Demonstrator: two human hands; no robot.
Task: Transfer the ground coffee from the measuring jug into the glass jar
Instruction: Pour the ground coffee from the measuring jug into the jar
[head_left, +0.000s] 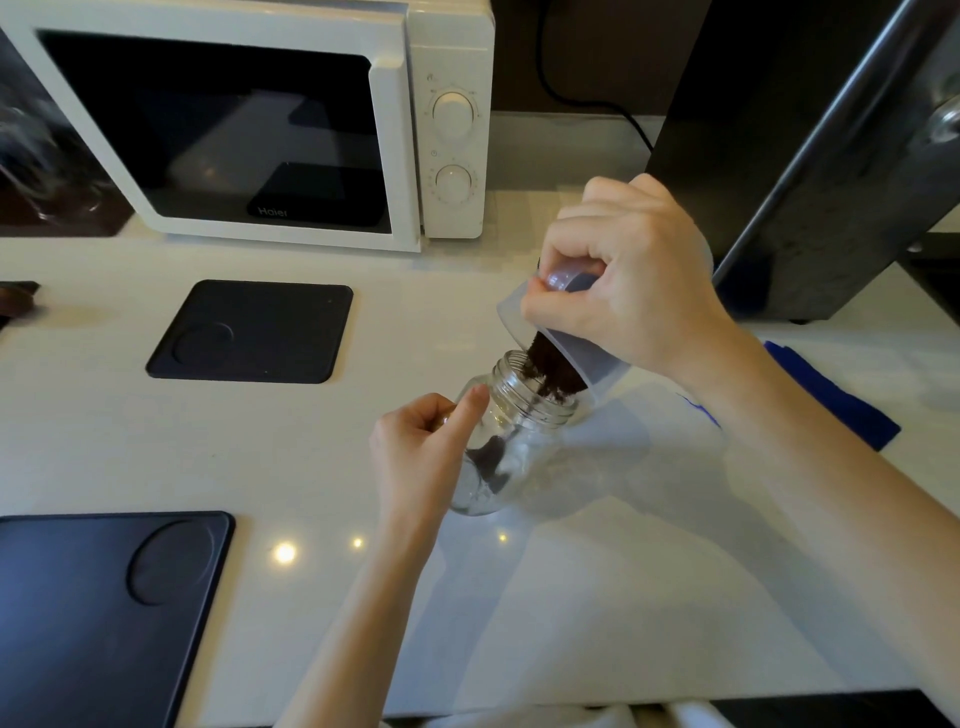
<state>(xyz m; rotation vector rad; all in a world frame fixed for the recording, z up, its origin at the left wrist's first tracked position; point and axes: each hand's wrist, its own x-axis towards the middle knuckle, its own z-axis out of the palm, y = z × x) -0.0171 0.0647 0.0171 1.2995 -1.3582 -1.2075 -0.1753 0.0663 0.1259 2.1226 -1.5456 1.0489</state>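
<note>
While tipped, jug (597, 358) under right hand (639, 275)

Seen on the white counter (363, 467): white microwave (249, 119) at the back, two dark square mats (249, 332) (98, 618) before it, blue cloth (836, 395) at right, black cable (587, 98) behind.

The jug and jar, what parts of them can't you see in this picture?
- Measuring jug: head view, its handle and upper wall are hidden by the right hand.
- Glass jar: its left side is behind the left hand.
- Ground coffee left in the jug: amount hidden by the frosted wall and hand.
</note>
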